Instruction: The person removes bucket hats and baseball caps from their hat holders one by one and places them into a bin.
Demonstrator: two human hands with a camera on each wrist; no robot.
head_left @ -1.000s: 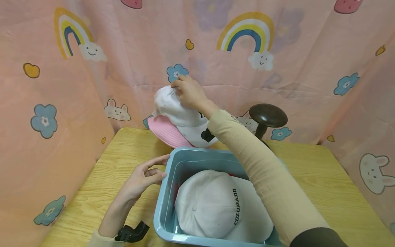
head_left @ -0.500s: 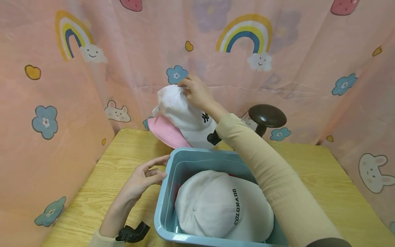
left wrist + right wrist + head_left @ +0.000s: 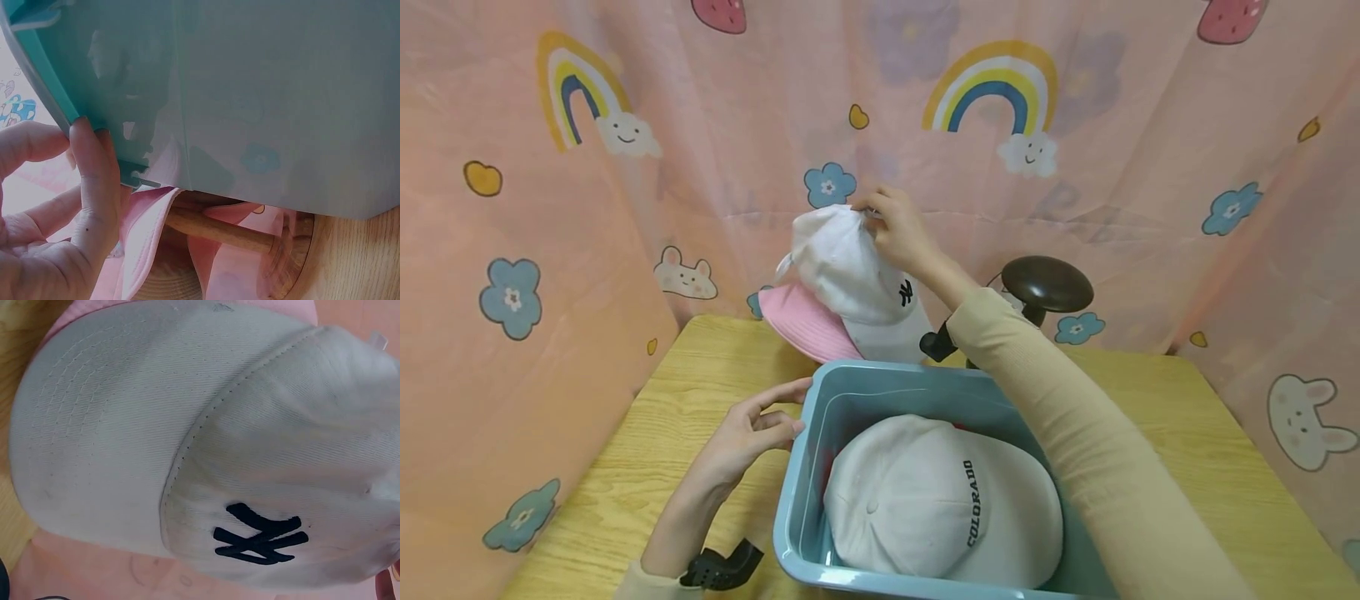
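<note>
Fingers (image 3: 869, 202) of the right hand (image 3: 907, 237) pinch the white baseball cap (image 3: 853, 271) by its crown, brim slanting down-right behind the blue bin (image 3: 792, 492).

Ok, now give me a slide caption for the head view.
Right hand pinches a white cap beyond a blue bin holding a COLORADO cap; left hand touches the bin's rim.

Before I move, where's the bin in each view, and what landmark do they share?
Head: bin at lower middle.
Left wrist: fills the upper part, running off the top and right.
Right wrist: not in it.
Shared landmark: pink hat, in all three.
</note>
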